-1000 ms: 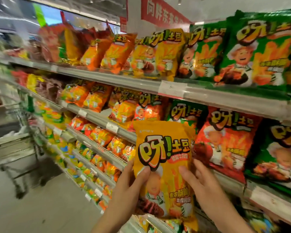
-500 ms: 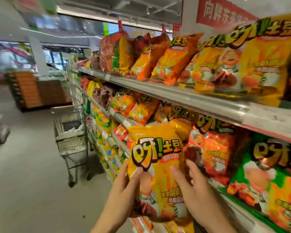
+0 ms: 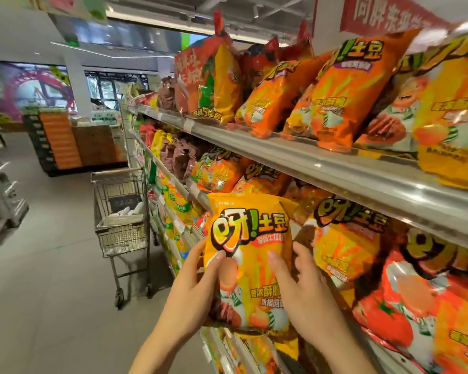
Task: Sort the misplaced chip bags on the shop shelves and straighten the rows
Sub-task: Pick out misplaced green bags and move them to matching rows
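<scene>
Both hands are on one yellow chip bag [image 3: 247,261], held upright in front of the shelves, label facing the camera. The left hand [image 3: 193,286] grasps its left edge, thumb pressed across the front just under the big logo, the other fingers hidden behind the bag. The right hand [image 3: 299,287] grasps the right edge the same way, thumb laid on the front face, fingers curling round the side. A firm two-handed hold, the bag clear of any shelf, hanging just out from the front edge of the middle shelf [image 3: 389,195].

Behind the bag, under that silver shelf lip, stands a row of orange and yellow bags [image 3: 343,247], the nearest one just beside the right hand, and farther right a red tomato-print bag [image 3: 405,306] leans out towards the aisle. Whether the held bag touches that row, I cannot tell.

Up on the top shelf [image 3: 281,143] two orange bags [image 3: 343,95] tilt forward over the front edge, with a tall red and yellow multipack [image 3: 206,79] standing to their left and a large yellow bag [image 3: 451,117] at the right end, blurred. Lower shelves run away down the aisle with more yellow packs [image 3: 173,195].

Out in the aisle, a wire shopping trolley [image 3: 122,220] is parked close against the shelving on the grey floor [image 3: 52,292], something pale lying in its basket. Beyond it sits an orange and brown display stand [image 3: 73,141].
</scene>
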`<control>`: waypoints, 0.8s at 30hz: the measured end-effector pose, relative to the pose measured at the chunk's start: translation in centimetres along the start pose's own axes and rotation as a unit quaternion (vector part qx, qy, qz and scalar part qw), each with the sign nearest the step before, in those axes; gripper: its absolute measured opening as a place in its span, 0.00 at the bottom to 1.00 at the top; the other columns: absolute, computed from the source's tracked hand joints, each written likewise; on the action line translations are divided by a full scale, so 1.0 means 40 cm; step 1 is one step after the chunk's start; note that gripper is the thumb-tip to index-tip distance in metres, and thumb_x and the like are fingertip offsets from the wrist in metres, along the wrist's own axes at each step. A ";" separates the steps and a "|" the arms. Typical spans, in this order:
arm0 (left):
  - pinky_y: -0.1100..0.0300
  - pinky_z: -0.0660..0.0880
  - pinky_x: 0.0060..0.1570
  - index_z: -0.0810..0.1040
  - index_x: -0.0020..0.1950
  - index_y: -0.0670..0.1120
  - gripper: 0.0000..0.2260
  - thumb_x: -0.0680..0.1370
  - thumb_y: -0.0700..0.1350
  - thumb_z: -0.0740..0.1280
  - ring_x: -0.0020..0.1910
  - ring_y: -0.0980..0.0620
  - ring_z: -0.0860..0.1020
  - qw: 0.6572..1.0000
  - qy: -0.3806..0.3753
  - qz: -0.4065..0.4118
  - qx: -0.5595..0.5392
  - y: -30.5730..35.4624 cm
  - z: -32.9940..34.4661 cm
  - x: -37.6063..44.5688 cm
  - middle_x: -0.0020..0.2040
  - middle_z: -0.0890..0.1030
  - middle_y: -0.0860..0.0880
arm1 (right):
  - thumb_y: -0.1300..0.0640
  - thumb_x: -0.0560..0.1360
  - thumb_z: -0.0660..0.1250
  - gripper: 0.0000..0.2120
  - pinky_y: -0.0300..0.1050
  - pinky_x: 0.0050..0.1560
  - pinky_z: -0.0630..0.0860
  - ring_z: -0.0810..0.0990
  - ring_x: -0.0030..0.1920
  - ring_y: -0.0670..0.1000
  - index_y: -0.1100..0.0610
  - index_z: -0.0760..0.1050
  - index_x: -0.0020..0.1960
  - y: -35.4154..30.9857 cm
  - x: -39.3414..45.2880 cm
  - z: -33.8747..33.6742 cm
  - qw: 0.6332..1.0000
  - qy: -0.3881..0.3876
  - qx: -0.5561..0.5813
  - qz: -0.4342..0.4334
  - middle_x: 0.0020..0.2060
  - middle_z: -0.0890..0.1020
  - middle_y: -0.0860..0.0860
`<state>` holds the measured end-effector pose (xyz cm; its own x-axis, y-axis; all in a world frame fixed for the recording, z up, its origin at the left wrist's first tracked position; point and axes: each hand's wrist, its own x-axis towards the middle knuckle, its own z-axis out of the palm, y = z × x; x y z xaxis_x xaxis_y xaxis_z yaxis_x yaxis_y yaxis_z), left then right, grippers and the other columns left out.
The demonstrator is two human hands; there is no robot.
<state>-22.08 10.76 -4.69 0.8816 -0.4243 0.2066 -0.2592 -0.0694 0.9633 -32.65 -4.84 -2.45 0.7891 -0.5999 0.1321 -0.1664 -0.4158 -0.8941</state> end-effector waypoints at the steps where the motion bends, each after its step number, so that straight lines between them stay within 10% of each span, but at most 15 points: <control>1: 0.67 0.72 0.59 0.71 0.69 0.66 0.21 0.76 0.65 0.64 0.61 0.69 0.76 1.000 -0.005 0.004 0.002 -0.016 -0.009 0.037 0.63 0.79 0.65 | 0.30 0.75 0.56 0.34 0.52 0.70 0.68 0.71 0.70 0.51 0.43 0.58 0.76 -0.001 0.027 0.016 1.000 0.007 -0.013 0.002 0.71 0.72 0.47; 3: 0.61 0.71 0.66 0.69 0.72 0.66 0.26 0.75 0.70 0.63 0.65 0.67 0.74 1.000 -0.018 0.015 0.006 -0.048 -0.024 0.116 0.64 0.78 0.66 | 0.28 0.74 0.55 0.32 0.53 0.66 0.72 0.75 0.66 0.51 0.41 0.59 0.74 -0.008 0.079 0.045 0.999 0.026 -0.037 0.009 0.65 0.74 0.43; 7: 0.79 0.66 0.53 0.66 0.73 0.65 0.26 0.75 0.65 0.60 0.57 0.82 0.69 0.995 -0.085 0.055 -0.004 -0.081 -0.047 0.270 0.58 0.75 0.75 | 0.33 0.77 0.57 0.29 0.51 0.63 0.74 0.77 0.64 0.51 0.44 0.61 0.74 -0.028 0.173 0.109 0.993 0.106 -0.040 0.021 0.61 0.75 0.42; 11: 0.57 0.73 0.64 0.61 0.73 0.71 0.32 0.71 0.77 0.60 0.63 0.64 0.76 0.981 -0.179 0.079 0.009 -0.117 -0.061 0.413 0.68 0.75 0.56 | 0.30 0.76 0.56 0.33 0.55 0.63 0.74 0.78 0.63 0.52 0.45 0.60 0.75 -0.047 0.263 0.151 0.978 0.197 -0.037 0.054 0.65 0.76 0.45; 14: 0.45 0.74 0.65 0.60 0.76 0.67 0.35 0.71 0.74 0.65 0.64 0.52 0.78 0.964 -0.241 0.110 0.018 -0.123 -0.051 0.492 0.59 0.81 0.61 | 0.34 0.78 0.57 0.30 0.54 0.60 0.75 0.79 0.60 0.54 0.48 0.62 0.74 -0.062 0.323 0.161 0.961 0.263 -0.043 0.081 0.62 0.78 0.48; 18: 0.53 0.73 0.64 0.60 0.78 0.65 0.33 0.76 0.64 0.69 0.61 0.60 0.77 0.946 -0.279 0.162 0.037 -0.121 -0.016 0.568 0.52 0.77 0.74 | 0.37 0.80 0.56 0.27 0.47 0.41 0.70 0.77 0.41 0.54 0.55 0.63 0.70 -0.071 0.387 0.147 0.940 0.314 -0.068 0.114 0.41 0.76 0.48; 24: 0.60 0.72 0.65 0.62 0.77 0.65 0.31 0.76 0.62 0.70 0.66 0.62 0.74 0.927 -0.323 0.192 0.014 -0.140 0.060 0.668 0.66 0.78 0.56 | 0.40 0.82 0.54 0.25 0.54 0.51 0.75 0.80 0.53 0.63 0.60 0.67 0.67 -0.090 0.434 0.131 0.911 0.352 -0.139 0.163 0.53 0.81 0.60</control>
<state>1.97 -2.35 -4.96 0.3047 -0.8736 0.3795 -0.5229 0.1796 0.8332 -15.24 -10.18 0.81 0.1121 -0.9718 0.2075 -0.5442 -0.2348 -0.8055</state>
